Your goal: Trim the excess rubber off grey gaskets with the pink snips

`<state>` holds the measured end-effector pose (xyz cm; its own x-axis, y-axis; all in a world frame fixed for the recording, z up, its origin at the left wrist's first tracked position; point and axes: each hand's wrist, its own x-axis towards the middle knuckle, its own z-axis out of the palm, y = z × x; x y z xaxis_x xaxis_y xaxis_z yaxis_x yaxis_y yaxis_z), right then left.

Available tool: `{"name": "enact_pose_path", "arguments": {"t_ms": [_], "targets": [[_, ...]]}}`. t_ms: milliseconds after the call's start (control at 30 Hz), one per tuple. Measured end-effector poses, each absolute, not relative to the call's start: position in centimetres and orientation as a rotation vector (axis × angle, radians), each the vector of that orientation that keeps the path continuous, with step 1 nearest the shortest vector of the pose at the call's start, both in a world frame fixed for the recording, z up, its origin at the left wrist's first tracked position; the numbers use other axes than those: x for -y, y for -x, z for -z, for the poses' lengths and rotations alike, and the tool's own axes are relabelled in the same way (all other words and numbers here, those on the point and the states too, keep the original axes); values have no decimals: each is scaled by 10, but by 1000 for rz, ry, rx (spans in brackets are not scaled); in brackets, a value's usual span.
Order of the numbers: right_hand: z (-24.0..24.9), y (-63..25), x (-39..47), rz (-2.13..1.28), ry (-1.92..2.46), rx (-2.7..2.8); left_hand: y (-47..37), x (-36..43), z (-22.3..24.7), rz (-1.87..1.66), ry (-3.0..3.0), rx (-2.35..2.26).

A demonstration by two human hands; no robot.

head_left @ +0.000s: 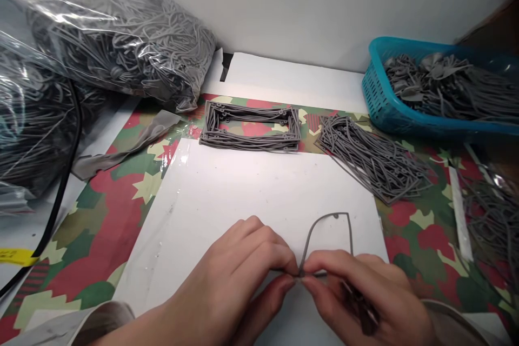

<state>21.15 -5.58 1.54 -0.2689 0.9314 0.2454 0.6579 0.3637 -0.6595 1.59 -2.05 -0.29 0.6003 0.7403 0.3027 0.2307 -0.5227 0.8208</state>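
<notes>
A thin grey rubber gasket point(351, 232), a frame-like loop with a small tab on its upper edge, stands bent above the white sheet point(194, 216). My left hand point(247, 270) pinches it at its lower left corner between thumb and forefinger. Close against those fingertips, my right hand point(365, 292) pinches the same corner. A dark slender tool point(367, 316) is tucked under the right hand's curled fingers; its kind is mostly hidden. Beyond the hands lies a neat rectangular stack of gaskets point(249, 143), and right of it a loose, tangled pile of gaskets point(377, 162).
Clear plastic bags point(121, 38) full of grey rubber parts fill the left back. A blue basket point(375, 92) of similar parts stands at the back right. A black cable point(67, 184) runs down the left side. A grey scrap strip point(133, 146) lies on the patterned cover point(93, 211).
</notes>
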Motion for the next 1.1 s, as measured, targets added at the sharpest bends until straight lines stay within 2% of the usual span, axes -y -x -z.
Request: {"name": "enact_pose_path", "arguments": {"t_ms": [1100], "targets": [[-17, -212, 59, -722, 1416, 1999, -10, 18, 0, -787, -2050, -780]]}}
